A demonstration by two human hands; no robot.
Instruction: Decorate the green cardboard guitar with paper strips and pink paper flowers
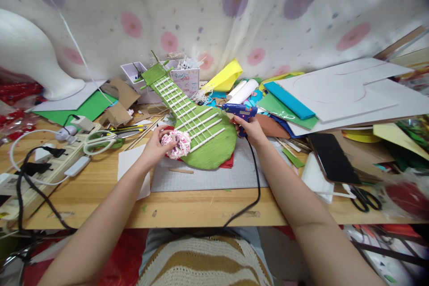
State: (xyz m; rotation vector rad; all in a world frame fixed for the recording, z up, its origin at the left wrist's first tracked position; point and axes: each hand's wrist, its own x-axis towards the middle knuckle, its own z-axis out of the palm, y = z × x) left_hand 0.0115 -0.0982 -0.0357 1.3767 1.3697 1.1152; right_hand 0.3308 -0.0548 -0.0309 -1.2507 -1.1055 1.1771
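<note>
A green guitar-shaped craft piece [204, 145] with white strips across it lies on a grey cutting mat [214, 176] on the wooden table. My left hand [157, 145] presses a pink-and-white fabric flower [176, 144] against the guitar's left lower edge. My right hand [251, 130] grips a blue glue gun [238, 111], its nozzle pointing left over the guitar body. The gun's black cord [256, 183] runs down off the table's front edge.
White-handled scissors [100, 140] and a power strip [50, 165] with plugs lie at the left. Coloured paper sheets and white boards [338, 94] pile up at the right, with a black phone [331, 157] and black scissors [363, 197]. A white mannequin base [30, 58] stands far left.
</note>
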